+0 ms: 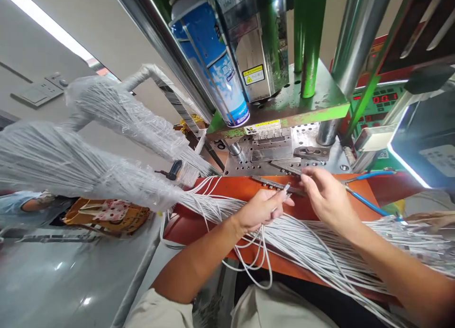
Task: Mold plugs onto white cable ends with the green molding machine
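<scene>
My left hand is closed on a white cable, whose small connector sticks up between thumb and fingers. Loops of the same cable hang below that hand. My right hand is just to the right, fingers curled and thumb near the fingertips, beside the end of a dark metal strip; whether it grips anything is too small to tell. A second toothed metal strip lies behind my left hand. Under both hands a thick bundle of white cables runs across the orange surface.
Ahead stands a green press with a metal die block and a blue spray can. Blue-handled pliers lie right. Plastic-wrapped cable bundles hang left. A lit panel is at right; another person's arm shows far left.
</scene>
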{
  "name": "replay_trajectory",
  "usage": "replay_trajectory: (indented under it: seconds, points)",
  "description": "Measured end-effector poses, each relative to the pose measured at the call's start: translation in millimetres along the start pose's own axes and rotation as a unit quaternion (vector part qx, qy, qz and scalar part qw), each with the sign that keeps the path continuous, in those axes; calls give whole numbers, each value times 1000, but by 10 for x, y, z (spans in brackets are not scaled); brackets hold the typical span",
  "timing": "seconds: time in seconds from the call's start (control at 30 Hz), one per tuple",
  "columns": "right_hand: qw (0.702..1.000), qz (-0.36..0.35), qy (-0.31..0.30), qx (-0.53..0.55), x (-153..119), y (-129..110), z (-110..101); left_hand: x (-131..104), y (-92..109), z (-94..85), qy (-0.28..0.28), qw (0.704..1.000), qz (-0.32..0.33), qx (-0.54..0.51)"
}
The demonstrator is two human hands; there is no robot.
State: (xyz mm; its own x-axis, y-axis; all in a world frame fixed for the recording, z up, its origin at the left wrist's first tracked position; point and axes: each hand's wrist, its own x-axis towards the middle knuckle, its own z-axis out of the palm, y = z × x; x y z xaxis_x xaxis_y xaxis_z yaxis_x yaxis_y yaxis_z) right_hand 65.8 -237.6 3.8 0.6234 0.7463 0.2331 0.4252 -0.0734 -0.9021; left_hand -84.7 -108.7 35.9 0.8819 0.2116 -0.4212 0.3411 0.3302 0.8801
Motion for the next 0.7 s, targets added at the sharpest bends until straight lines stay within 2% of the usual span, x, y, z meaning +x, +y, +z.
replay_trajectory:
  seconds: [0.03,0.07,0.13,0.2,0.27,0.37,0.47,0.7]
  points:
    - [996,-40,22,-79,-11,59,4,19,17,-83,2,1000,6,16]
    - [985,-71,13,-157,-24,106,19,45,28,-164,5,1000,11,25]
    - [952,-97,-58,-283,-42,161,63,113,17,-299,-1,1000,5,25]
    - [928,-99,-109,-343,-43,175,95,179,-28,-377,-10,1000,-3,14]
    - [927,-94,-118,-344,-36,171,89,217,-77,-399,4,1000,-7,16]
    - [945,-41,-85,-315,-49,164,38,213,-106,-369,36,999,-13,39]
    - [952,10,-70,-299,-79,158,12,193,-90,-327,23,999,-16,42]
    - [941,-34,-150,-303,-97,126,107,210,-116,-292,49,995,6,86]
